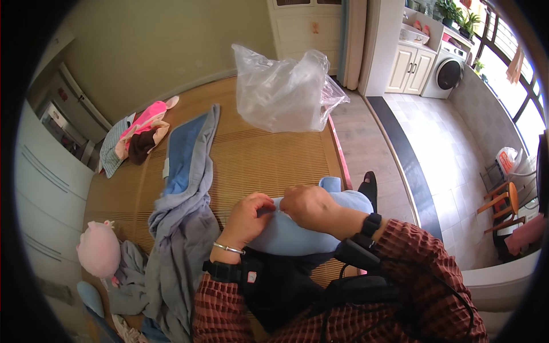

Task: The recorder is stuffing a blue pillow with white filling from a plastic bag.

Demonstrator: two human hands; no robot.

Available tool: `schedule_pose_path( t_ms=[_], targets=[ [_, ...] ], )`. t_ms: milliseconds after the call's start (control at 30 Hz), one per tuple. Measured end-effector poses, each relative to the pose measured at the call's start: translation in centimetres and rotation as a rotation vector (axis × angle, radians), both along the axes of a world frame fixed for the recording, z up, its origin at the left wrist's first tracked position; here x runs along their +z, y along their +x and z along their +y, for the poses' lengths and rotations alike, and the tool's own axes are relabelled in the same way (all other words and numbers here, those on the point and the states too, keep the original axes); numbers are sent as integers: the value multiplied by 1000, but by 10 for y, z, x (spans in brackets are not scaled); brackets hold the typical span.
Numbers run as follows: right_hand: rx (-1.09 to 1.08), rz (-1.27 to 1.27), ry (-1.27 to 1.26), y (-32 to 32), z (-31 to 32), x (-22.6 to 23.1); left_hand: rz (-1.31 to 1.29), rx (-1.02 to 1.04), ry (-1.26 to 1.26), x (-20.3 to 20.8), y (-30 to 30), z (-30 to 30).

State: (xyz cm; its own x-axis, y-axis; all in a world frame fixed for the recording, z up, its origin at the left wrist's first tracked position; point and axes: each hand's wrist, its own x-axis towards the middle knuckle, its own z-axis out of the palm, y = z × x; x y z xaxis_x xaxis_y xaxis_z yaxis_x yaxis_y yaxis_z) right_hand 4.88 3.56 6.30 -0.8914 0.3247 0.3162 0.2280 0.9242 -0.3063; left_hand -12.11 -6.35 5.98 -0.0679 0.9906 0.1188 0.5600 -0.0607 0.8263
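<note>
A light blue cloth item [297, 235], smooth and bulging, lies across my lap; its exact kind I cannot make out. My left hand [247, 220] is closed at its upper left edge, thumb and fingers pinching the fabric. Right beside it my right hand [311, 208] is closed too, its fingertips on the same edge and mostly hidden by the back of the hand. The two hands almost meet over a small bit of pale fabric. Left of them stretches a long grey and blue garment [186, 206], loosely bunched.
A bamboo mat [269, 160] covers the bed. On it lie a large clear plastic bag [280, 88], pink and striped clothes [137, 134] and a pink plush toy [98, 250]. A blue-headed brush-like thing [90, 298] is at the lower left. A dark slipper [370, 187] shows beyond the bed's edge.
</note>
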Motion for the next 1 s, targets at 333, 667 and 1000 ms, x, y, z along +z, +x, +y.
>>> schedule_pose_path(
  t_ms=[333, 667, 1000],
  targets=[
    [19, 153, -83, -11, 8, -7, 137, 29, 69, 0, 3, 3],
    [256, 148, 86, -15, 23, 19, 211, 45, 252, -11, -1, 11],
    [5, 65, -446, -5, 9, 3, 364, 129, 402, -10, 11, 11]
  ],
)
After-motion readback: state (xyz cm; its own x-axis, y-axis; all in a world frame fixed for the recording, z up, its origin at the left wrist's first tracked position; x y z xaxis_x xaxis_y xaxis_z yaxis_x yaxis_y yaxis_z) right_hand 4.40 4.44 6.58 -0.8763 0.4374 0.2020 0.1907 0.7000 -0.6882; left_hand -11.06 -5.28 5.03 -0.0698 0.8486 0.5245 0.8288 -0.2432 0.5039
